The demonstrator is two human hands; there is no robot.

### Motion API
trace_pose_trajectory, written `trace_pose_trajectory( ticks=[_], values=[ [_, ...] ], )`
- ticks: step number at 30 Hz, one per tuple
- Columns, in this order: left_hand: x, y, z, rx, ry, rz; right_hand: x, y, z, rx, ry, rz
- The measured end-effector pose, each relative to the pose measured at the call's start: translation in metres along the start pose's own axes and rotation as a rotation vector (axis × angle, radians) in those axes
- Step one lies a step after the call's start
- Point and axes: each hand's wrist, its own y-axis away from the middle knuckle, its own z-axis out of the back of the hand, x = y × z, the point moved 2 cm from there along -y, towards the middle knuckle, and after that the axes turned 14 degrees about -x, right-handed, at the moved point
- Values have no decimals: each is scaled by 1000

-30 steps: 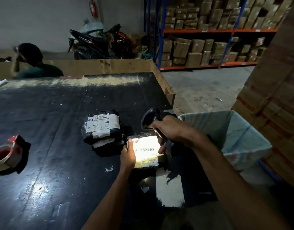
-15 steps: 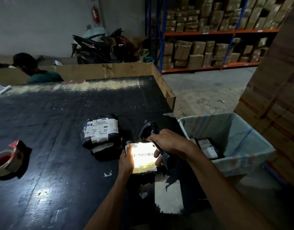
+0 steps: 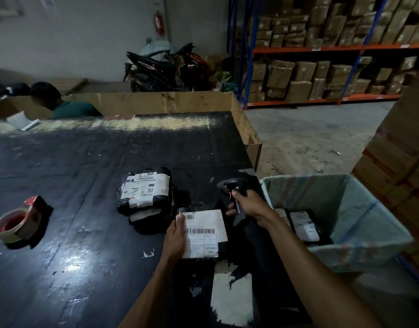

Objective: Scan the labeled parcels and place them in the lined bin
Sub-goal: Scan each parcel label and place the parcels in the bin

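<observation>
On the black, scuffed worktop (image 3: pixel 85 209), near its right edge, we note a black-wrapped parcel with a white barcoded label (image 3: pixel 203 233). It lies label up under the left hand (image 3: pixel 176 237), whose fingers and thumb are closed over its left edge. We cannot tell whether the parcel rests fully on the worktop or is slightly raised.

Just right of that parcel, the right hand (image 3: pixel 250 205) is wrapped tight around the grip of a black handheld barcode scanner (image 3: pixel 233 189), its head pointing away from us and standing above the parcel's far right corner.

Left of and beyond the held parcel, close by it, we record a stack of black-wrapped labelled parcels (image 3: pixel 144 192), the top one label up.

Right of the held parcel, off the worktop's edge, stands the pale green lined bin (image 3: pixel 346 204); further black labelled parcels (image 3: pixel 303 224) lie at its bottom.

Well to the left of the held parcel, near the worktop's left edge, sits a red tape dispenser with a roll of tape (image 3: pixel 16 221).
</observation>
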Motion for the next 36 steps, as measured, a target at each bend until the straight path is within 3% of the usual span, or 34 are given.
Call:
trace_pose_trajectory(
  ticks=[4, 9, 17, 21, 24, 27, 31, 34, 36],
  values=[
    [0, 0, -2, 9, 1, 28, -29, -35, -10, -8, 59, 6],
    [3, -5, -4, 4, -36, 39, -44, -52, -15, -46, 311, 66],
    [-6, 8, -11, -46, 44, 75, -51, -76, 13, -114, 533, 143],
    [-25, 9, -27, -79, 156, 119, -61, -91, 33, -145, 470, 244],
    [-55, 9, -61, -108, 200, 118, -55, -97, 54, -137, 204, 285],
    [-81, 4, -112, -66, 187, 79, -43, -103, 88, 25, -120, 248],
    [-103, 3, -193, -17, 110, 35, -51, -117, 142, 347, -208, 95],
    [-102, 6, -255, 93, 52, 28, -80, -153, 183, 232, -138, 93],
    [-96, 8, -292, 177, -58, -69, -104, -179, 210, 144, -142, 61]
  ],
)
